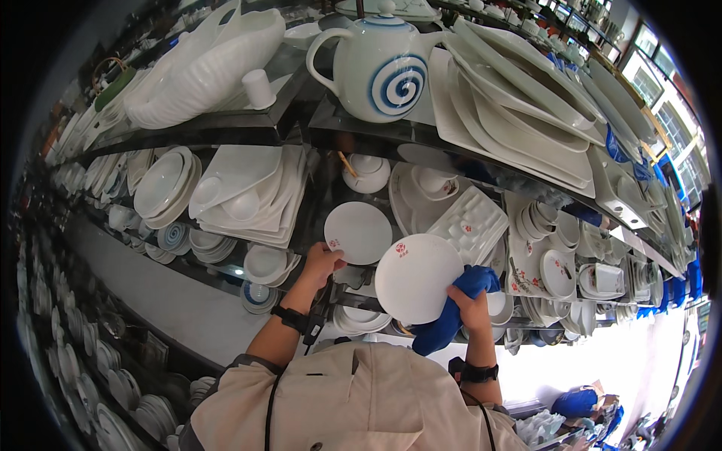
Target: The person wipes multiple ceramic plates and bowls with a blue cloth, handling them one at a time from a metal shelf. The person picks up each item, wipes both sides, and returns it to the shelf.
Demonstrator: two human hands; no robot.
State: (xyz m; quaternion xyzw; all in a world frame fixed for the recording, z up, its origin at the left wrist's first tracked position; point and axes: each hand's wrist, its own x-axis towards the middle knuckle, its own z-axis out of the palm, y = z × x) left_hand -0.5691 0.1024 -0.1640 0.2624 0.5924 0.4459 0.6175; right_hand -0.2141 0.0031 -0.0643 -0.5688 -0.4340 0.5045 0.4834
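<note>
My left hand (pixel 323 263) grips the lower left edge of a round white plate (pixel 361 234) with a small red mark. In my right hand (pixel 469 304) is a larger round white plate (pixel 418 279), also marked in red near its rim, held at its right edge. A blue cloth (pixel 445 324) is bunched between that hand and the plate and hangs below it. The two plates are side by side over the lower shelf, the right one slightly closer to me.
A teapot with a blue spiral (pixel 381 73) stands on the upper shelf's edge, beside stacked white platters (pixel 507 107). Below are a small white pot (pixel 366 172), a dimpled white tray (pixel 471 220) and stacked square plates (pixel 242 191). More crockery fills racks at the left (pixel 113 389).
</note>
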